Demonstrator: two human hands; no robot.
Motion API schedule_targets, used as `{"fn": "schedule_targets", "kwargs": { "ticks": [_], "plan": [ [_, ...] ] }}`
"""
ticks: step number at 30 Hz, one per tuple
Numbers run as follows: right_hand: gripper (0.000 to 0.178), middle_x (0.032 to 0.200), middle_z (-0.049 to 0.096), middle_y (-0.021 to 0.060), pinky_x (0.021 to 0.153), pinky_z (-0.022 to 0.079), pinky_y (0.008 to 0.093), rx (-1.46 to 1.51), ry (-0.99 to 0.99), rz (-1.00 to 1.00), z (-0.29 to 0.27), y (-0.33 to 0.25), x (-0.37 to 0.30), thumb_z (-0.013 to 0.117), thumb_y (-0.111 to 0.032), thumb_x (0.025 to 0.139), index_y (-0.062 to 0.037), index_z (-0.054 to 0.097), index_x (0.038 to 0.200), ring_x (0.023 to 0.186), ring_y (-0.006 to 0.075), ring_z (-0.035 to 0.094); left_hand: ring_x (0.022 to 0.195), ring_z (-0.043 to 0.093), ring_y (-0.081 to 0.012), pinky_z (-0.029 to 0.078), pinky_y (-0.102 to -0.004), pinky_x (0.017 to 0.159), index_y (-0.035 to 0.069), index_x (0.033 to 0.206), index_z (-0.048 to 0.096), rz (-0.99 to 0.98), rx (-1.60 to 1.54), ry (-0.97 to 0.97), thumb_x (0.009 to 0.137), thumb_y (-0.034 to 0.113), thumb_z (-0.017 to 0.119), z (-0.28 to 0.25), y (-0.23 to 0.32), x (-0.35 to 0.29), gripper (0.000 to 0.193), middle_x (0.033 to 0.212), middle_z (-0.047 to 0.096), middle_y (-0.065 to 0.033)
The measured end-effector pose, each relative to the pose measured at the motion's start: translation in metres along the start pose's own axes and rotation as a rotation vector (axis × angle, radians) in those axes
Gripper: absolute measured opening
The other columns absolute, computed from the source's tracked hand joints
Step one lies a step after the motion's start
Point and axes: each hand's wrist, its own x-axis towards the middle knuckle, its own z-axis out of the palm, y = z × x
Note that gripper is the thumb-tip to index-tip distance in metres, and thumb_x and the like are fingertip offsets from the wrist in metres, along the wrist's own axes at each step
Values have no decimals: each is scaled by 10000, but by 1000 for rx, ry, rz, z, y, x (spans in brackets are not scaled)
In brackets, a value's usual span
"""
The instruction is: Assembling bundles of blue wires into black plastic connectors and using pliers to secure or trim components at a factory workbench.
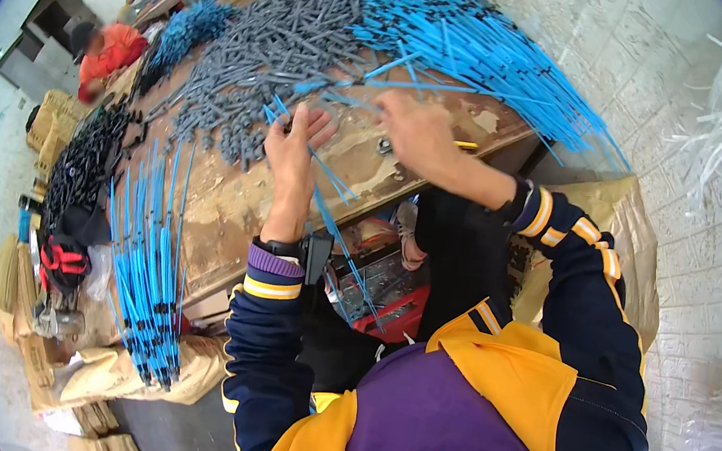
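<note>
Over the table's near edge, my left hand (297, 140) is closed on a few thin blue rods (326, 212). Their upper ends poke out past the thumb, and their lower lengths hang below the tabletop. My right hand (414, 137) hovers to the right, apart from the left, its fingers smeared by motion. Whether it holds anything cannot be made out. Beyond both hands lies a large heap of short grey plastic pieces (266, 49). A thick pile of long blue rods (484, 55) spreads across the far right of the wooden table (222, 244).
Blue rods with black fittings (143, 288) lie in a row at the left edge, beside a heap of black parts (82, 161). A small yellow item (465, 145) sits near my right wrist. A co-worker in orange (115, 52) and others are beyond the table.
</note>
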Motion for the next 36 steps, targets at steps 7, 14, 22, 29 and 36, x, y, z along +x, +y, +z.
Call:
{"fn": "schedule_targets", "kwargs": {
  "ticks": [7, 14, 22, 29, 36],
  "plan": [
    [114, 712, 615, 148, 547, 475, 468, 117, -154, -170, -18, -13, -15, 554, -239, 933, -127, 575, 926, 640, 365, 615, 853, 640, -210, 562, -370, 767, 34, 1093, 508, 154, -66, 102, 949, 142, 613, -16, 0, -22, 209, 972, 623, -110],
    [219, 761, 627, 126, 640, 499, 461, -307, 347, -216, -48, 164, 122, 625, -336, 871, -118, 649, 872, 734, 348, 611, 602, 516, -83, 466, -253, 669, 82, 1133, 535, 208, -580, -344, 964, 61, 493, -40, 84, -170, 175, 719, 540, -3],
    [247, 910, 653, 145, 744, 518, 472, -524, -142, 279, -10, 226, 179, 617, -220, 878, -108, 635, 1098, 862, 352, 634, 324, 378, -53, 324, -198, 326, 74, 1042, 557, 302, -694, -520, 945, 39, 476, -20, 121, -202, 131, 473, 460, -1],
    [196, 975, 646, 136, 756, 522, 432, -279, 177, -370, -55, 97, 155, 561, -121, 922, -64, 621, 1100, 883, 329, 640, 285, 381, -81, 230, -185, 292, 125, 1001, 557, 322, -961, -535, 967, 50, 471, -18, 129, -178, 119, 464, 502, -19],
    [252, 772, 562, -30, 580, 401, 191, 796, -329, -215, -150, -72, 76, 531, -232, 993, -71, 633, 1157, 651, 42, 488, 660, 588, -77, 377, -185, 499, 90, 1076, 592, 400, -822, -621, 992, 160, 510, -3, 148, -172, 137, 871, 655, -65]
  ]
}}
